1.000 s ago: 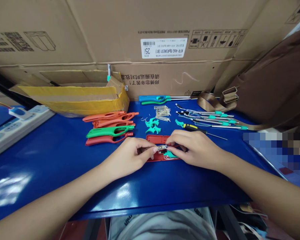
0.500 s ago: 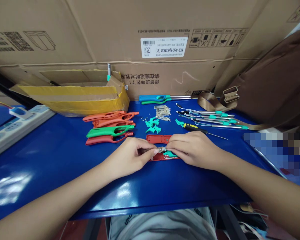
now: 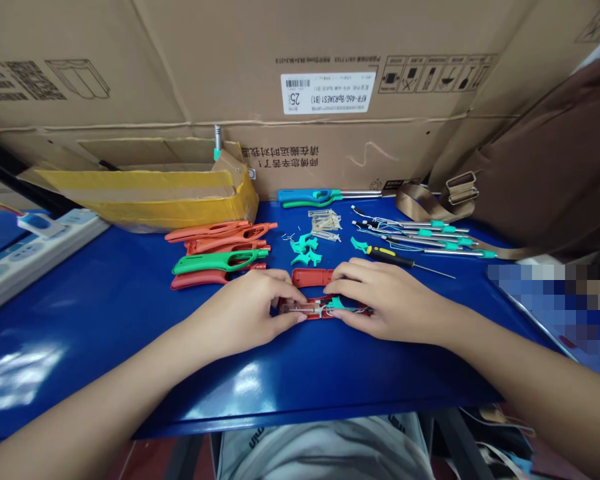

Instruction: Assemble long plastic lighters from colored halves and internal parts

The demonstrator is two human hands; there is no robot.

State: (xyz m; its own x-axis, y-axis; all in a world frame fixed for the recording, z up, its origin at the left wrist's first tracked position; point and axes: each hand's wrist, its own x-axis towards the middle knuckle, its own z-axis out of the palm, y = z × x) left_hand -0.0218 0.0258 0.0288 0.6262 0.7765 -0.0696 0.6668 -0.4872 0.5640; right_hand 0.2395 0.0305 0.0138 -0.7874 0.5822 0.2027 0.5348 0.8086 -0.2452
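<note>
On the blue table lies a red lighter shell half (image 3: 325,317) with its inside facing up. My left hand (image 3: 263,303) grips its left end between thumb and fingers. A clear fuel tank (image 3: 300,308) rests in that end. At the shell's right part my right hand (image 3: 380,300) is closed around its edges, thumb on the near side and fingers on the far side. Between the hands a teal trigger (image 3: 335,303) and white wires sit in the shell. A second red shell half (image 3: 311,277) lies just behind, partly covered by my right fingers.
Red and green lighter shells (image 3: 220,261) lie to the left. Behind are clear tanks (image 3: 325,224), teal triggers (image 3: 306,250) and a blue-and-green lighter (image 3: 310,197). Metal tubes with wires (image 3: 443,239) and a screwdriver (image 3: 390,257) lie right. A power strip (image 3: 35,257) and taped box (image 3: 155,200) stand left.
The clear tank, held up between both hands before, now lies down in the red shell half. Both hands have shifted from pinching it to holding the shell's sides.
</note>
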